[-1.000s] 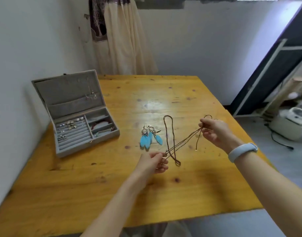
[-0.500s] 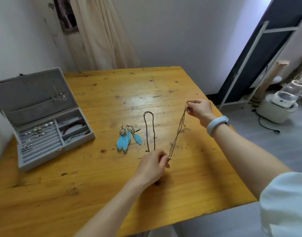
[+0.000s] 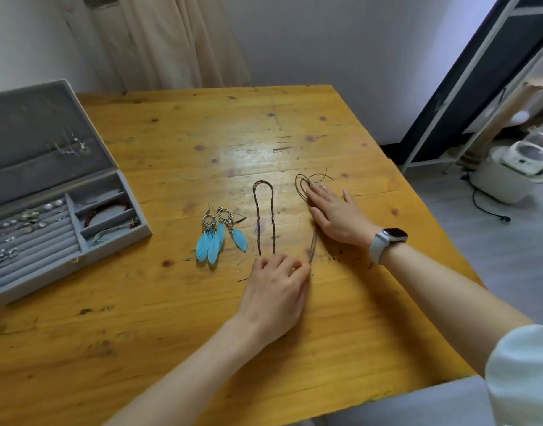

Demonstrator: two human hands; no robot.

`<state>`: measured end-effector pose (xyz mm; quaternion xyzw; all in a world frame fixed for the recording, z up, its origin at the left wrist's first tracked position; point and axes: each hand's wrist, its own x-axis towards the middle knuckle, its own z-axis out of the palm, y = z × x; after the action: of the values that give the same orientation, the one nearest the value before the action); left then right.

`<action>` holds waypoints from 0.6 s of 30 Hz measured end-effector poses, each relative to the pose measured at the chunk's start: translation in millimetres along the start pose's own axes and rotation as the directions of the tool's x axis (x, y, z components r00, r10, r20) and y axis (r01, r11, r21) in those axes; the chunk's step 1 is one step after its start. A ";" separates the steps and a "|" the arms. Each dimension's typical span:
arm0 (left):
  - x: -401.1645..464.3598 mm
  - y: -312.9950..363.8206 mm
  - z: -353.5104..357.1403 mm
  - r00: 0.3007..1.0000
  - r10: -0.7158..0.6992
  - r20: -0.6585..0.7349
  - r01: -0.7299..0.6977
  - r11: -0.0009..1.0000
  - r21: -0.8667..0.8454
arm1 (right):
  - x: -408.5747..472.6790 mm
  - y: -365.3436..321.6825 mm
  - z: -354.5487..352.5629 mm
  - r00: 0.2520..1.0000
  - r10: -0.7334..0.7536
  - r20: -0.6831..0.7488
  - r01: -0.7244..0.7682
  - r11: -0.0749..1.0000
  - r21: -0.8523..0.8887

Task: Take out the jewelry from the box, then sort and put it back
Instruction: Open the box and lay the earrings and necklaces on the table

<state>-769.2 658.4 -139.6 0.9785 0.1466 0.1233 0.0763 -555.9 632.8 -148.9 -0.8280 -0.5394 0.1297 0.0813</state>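
Since the earlier frame you've lowered the brown cord necklace (image 3: 312, 241) onto the table (image 3: 141, 318), just right of the beaded necklace (image 3: 265, 216). Your right hand (image 3: 334, 215) lies flat with fingers straight over its looped end, while your left hand (image 3: 276, 290) pinches the near end. Smooth it straight, parallel to its neighbour, loops untangled.

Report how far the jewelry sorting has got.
Done: feather earrings and beaded necklace lie on the table. In hand: the left hand and right hand lay the brown cord necklace straight. Left: the box holds more pieces; nothing returned.
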 end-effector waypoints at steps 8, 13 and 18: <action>1.4 0.2 0.3 0.998 0.009 0.068 -0.010 1.000 0.008 | 22.9 -10.6 -5.4 0.995 0.058 0.085 -0.043 0.985 -0.167; 3.2 -13.3 -11.0 0.997 -0.040 0.067 0.044 0.997 -0.057 | 18.3 -28.9 -17.6 0.988 0.017 -0.156 -0.022 0.999 -0.027; 10.4 -61.5 -45.3 0.993 -0.116 -0.032 0.117 0.993 0.017 | 27.1 -77.9 -37.8 0.957 -0.108 -0.269 0.126 0.991 0.048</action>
<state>-787.9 724.9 -105.4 0.9669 0.2059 0.1324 0.0718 -601.9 689.3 -94.9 -0.8015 -0.5672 0.0296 0.1873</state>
